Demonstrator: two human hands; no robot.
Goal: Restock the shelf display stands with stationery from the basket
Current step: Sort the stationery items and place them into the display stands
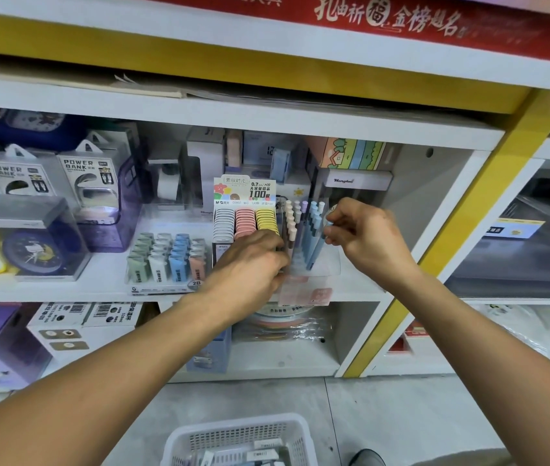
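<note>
A clear plastic pen stand [314,264] stands on the white shelf and holds cream, lilac and blue pens [310,227]. My left hand [250,264] grips the stand's left side, fingers curled around it. My right hand [364,237] pinches the top of a light blue pen [329,225] at the stand's right edge. Left of it is a lead-refill display [246,216] with grey, pink and yellow cases. A white mesh basket [179,442] sits on the floor below, with several small packets inside.
An eraser display [166,257] in green, white, blue and pink sits left of the refill display. Power bank boxes [88,176] and a boxed clock [31,250] fill the left shelf. A yellow post [468,223] bounds the bay on the right. A dark shoe [366,457] is beside the basket.
</note>
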